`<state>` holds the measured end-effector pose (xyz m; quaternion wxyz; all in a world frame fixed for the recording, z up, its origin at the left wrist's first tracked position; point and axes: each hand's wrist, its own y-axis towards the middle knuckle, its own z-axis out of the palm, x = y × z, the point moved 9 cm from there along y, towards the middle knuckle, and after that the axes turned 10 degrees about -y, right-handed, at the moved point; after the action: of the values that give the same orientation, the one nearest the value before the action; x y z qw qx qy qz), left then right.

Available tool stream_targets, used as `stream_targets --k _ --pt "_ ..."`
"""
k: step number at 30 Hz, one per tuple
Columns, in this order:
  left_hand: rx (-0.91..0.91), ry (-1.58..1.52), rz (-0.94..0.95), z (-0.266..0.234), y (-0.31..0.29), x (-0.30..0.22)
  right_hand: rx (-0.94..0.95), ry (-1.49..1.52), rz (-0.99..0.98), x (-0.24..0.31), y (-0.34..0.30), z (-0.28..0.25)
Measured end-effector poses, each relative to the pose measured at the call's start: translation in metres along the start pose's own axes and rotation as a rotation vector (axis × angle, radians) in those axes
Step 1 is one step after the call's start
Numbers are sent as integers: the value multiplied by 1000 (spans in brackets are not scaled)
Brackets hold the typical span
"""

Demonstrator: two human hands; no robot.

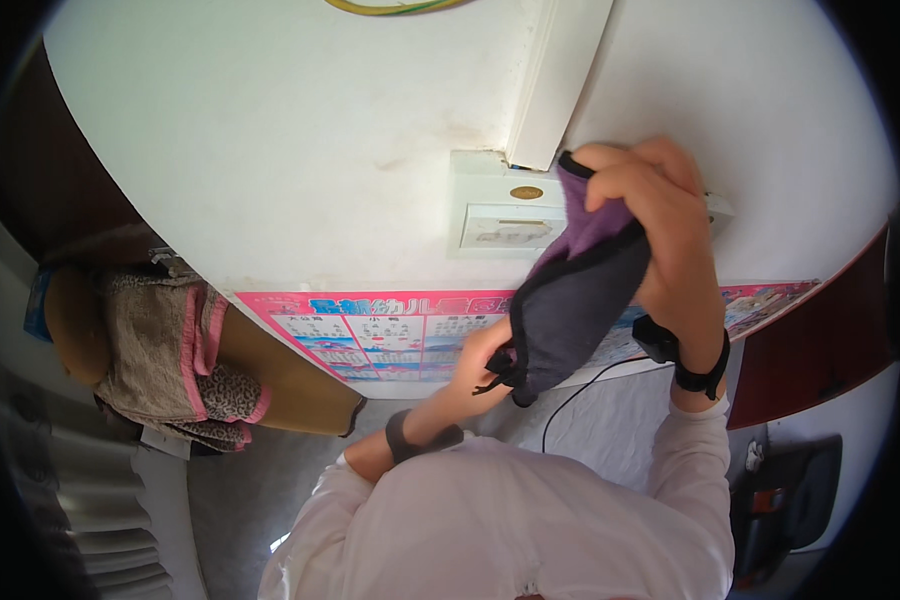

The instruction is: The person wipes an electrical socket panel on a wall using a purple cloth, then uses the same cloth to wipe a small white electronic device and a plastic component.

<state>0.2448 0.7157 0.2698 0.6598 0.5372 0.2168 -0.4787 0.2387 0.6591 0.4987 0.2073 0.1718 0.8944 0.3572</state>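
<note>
Left hand [482, 365] and right hand [665, 210] grip opposite ends of a purple-lined dark cloth [580, 320] in front of a wall switch [505, 228].

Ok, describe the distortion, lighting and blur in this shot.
Head view: corners black, left edge of the white surface bowed, likely by the fisheye; head view: bright there, dim on the dark panel at upper left; head view: right hand slightly soft, dark side of the purple-lined cloth low in detail.
</note>
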Motion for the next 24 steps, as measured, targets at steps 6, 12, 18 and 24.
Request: stream_targets --k 6,12,18,24 --pt "12 -1 71 3 0 -7 -32 -31 -10 6 5 2" --pt "1 14 22 3 1 2 -38 -41 11 5 -1 7" --pt "32 2 22 10 1 -4 -26 -111 44 3 -1 1" --pt "-45 -32 -80 7 -8 -4 -70 -117 70 15 -1 3"
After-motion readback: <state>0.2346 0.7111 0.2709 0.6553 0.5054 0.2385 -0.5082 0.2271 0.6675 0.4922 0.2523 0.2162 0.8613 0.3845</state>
